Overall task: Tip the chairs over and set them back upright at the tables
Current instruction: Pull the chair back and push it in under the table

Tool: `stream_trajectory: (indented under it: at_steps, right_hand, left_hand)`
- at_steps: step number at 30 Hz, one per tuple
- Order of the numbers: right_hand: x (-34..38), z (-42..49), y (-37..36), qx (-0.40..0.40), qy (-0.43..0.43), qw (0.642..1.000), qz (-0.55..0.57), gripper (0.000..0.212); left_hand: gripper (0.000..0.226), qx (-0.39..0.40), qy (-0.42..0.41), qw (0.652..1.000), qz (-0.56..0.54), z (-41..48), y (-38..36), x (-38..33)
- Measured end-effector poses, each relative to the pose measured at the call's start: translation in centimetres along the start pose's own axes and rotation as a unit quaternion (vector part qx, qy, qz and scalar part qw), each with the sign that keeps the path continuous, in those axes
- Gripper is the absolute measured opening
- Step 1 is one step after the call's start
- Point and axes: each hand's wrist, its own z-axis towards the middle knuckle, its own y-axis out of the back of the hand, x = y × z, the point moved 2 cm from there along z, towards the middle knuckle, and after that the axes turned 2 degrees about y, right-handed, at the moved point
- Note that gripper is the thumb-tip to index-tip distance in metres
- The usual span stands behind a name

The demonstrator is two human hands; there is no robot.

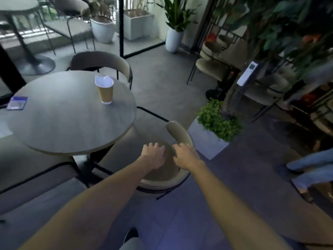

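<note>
Round table [59, 123] fills your left side, its rim almost over the near chair [162, 170] — that chair sits just beside it, curved backrest to your right. A second chair [108, 64] is tucked in at the far side. White planter [207, 141] stands close on the right of the near chair, so open floor lies only toward you and ahead past the backrest. Paper cup [105, 91] stands on the tabletop. Your left hand [153, 156] lies flat on the seat, fingers spread, gripping nothing. Your right hand [186, 156] curls loosely at the backrest base — whether it has closed around it I cannot tell. Risk: tip sideways and a leg knocks the table, toppling the cup, or the backrest hits the planter.
</note>
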Motion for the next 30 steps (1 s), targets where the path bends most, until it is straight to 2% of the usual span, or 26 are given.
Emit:
stream_trajectory:
  at_steps: [8, 14, 22, 30]
  right_hand:
    - [-2.0, 7.6, 2.9, -0.003, 0.116, 0.991, -0.063, 0.048]
    - [-2.5, 12.1, 3.0, 0.011, 0.239, 0.965, -0.109, 0.051]
    - [-4.8, 12.6, 1.9, 0.028, 0.375, 0.908, -0.184, 0.051]
    - [-7.5, 10.4, -0.7, 0.046, 0.435, 0.878, -0.195, 0.05]
  left_hand:
    - [0.049, -0.017, 0.102, 0.993, -0.053, 4.4, 0.9, -0.9]
    - [0.047, -0.028, 0.226, 0.968, -0.108, 5.8, -0.5, -2.3]
    - [0.051, -0.053, 0.37, 0.913, -0.164, 4.3, -1.5, -7.2]
    - [0.049, -0.04, 0.431, 0.884, -0.177, 2.6, -4.1, -11.9]
